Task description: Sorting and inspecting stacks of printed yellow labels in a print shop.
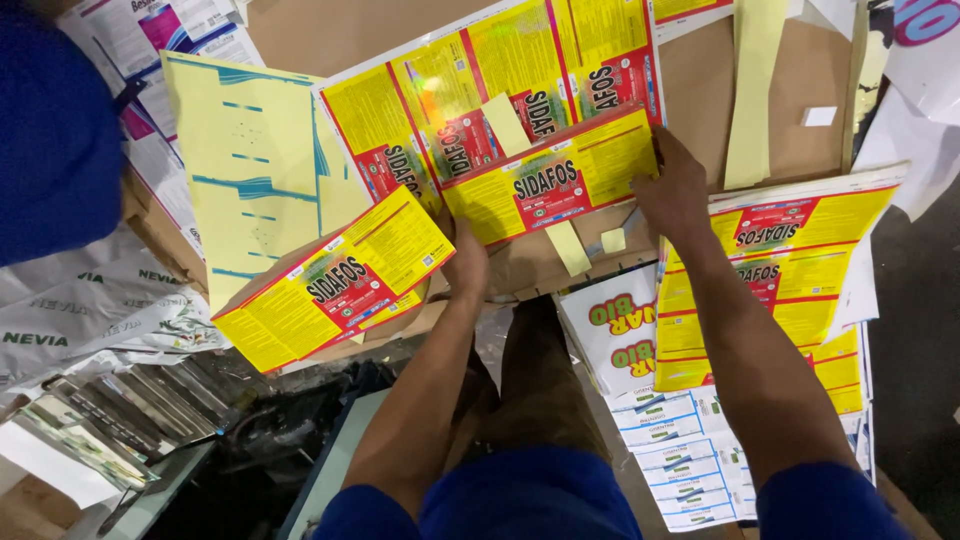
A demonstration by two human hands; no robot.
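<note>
Brown cardboard [790, 90] covers the work surface, strewn with yellow label sheets [790, 270]. Left hand [466, 262] and right hand [675, 185] pinch one yellow label [550, 178] at centre frame. Dark floor lies at right.

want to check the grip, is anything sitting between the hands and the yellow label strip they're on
Nothing visible does. The left hand and right hand touch the opposite ends of the yellow and red label strip directly, which lies over a printed label sheet.
</note>
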